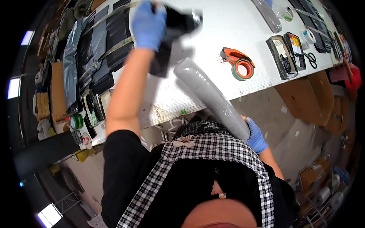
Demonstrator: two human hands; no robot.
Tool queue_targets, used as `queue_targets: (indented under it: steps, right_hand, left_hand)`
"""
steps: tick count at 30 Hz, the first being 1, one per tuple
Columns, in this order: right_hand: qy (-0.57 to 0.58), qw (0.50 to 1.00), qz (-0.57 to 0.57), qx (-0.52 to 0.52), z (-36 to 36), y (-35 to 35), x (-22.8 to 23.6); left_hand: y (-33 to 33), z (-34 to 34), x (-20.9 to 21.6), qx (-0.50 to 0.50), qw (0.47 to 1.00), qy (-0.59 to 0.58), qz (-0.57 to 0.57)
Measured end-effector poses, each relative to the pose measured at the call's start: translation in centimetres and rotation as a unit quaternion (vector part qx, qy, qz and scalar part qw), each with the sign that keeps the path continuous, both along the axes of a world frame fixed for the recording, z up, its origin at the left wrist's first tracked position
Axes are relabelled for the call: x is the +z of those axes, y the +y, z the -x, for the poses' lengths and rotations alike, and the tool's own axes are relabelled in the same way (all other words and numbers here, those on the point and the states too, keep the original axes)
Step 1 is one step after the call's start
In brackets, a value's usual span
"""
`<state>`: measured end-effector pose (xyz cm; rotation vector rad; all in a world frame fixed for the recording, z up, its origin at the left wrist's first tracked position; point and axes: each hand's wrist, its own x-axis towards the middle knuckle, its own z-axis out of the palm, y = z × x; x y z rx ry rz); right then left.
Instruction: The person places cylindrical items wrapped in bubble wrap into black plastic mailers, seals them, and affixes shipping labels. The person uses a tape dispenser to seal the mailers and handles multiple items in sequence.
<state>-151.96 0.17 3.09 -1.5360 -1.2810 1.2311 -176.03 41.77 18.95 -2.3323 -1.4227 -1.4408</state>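
My left hand (149, 28), in a blue glove, reaches over the far left of the white table (213, 34). Its fingers are closed on a black plastic bag (180, 23), which is smeared by motion and hangs to the right and below the hand. At the table's front edge my right hand (257, 137), also blue-gloved, grips the near end of a long grey roll (213, 97) in shiny clear wrap. The roll slants up to the left, its far end over the tabletop. My right fingers are partly hidden behind it.
An orange tape dispenser (238, 64) lies right of the roll. Farther right are open boxes (282, 57), black scissors (311, 59) and another wrapped grey roll (267, 17). Stacked black bags (118, 30) cover the left side. Cardboard boxes (308, 98) stand on the floor at right.
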Motion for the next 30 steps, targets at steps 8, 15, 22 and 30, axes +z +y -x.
queue_targets:
  steps: [8,15,22,30]
  right_hand:
    - [0.062,0.991,-0.025,-0.118,-0.5,-2.7,0.0]
    - [0.066,0.986,-0.05,-0.145,-1.7,-5.1,-1.3]
    - [0.221,0.964,0.117,-0.092,-1.8,-6.5,-5.4]
    - [-0.071,0.989,0.128,0.018,-1.7,-4.4,-2.8]
  left_hand:
    - [10.4,-0.2,21.1,0.003,0.994,0.021,-0.11]
    - [-3.8,-1.1,5.1,-0.156,0.965,0.194,-0.085]
    - [-14.6,2.9,-10.7,-0.18,0.882,0.295,0.321]
    - [-9.5,1.5,-17.0,-0.139,0.842,-0.1,0.511]
